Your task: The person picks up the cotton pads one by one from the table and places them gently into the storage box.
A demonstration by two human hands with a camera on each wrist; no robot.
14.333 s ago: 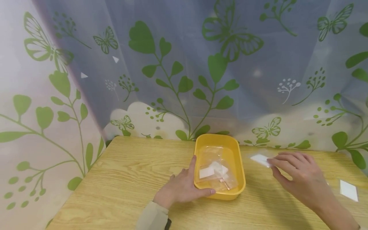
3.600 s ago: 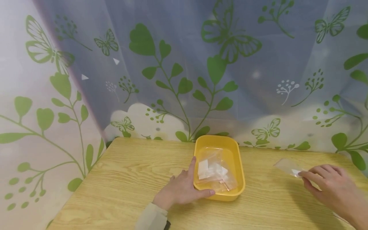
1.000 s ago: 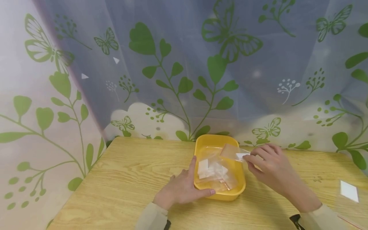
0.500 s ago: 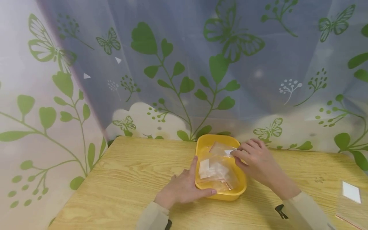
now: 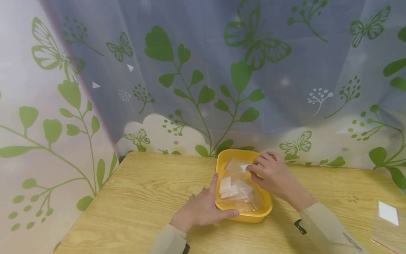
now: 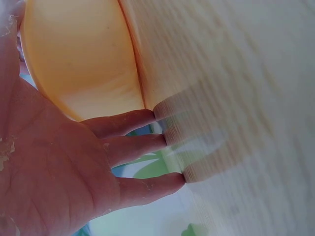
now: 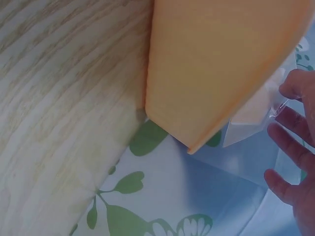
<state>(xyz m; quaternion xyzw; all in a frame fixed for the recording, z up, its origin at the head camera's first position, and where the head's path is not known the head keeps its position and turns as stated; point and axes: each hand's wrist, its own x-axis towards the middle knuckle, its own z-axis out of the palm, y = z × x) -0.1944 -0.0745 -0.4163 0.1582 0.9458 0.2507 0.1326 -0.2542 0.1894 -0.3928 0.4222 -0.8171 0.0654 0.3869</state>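
A yellow plastic tray sits on the table and holds several clear zip bags with white pieces in them. My left hand rests at its near left corner, index finger along the side and thumb across the near rim. In the left wrist view three straight fingers touch the tabletop beside the tray wall. My right hand pinches one end of a small clear zip bag with a white piece in it, over the far part of the tray. The right wrist view shows this bag above the rim.
Another clear zip bag with a white rectangle lies on the wooden table at the right. A patterned curtain stands right behind the tray and the table's back edge.
Over the last second my right hand has carried the bag left, from the tray's right rim to above its inside. Earlier it was farther right over the table. My left hand has stayed put.
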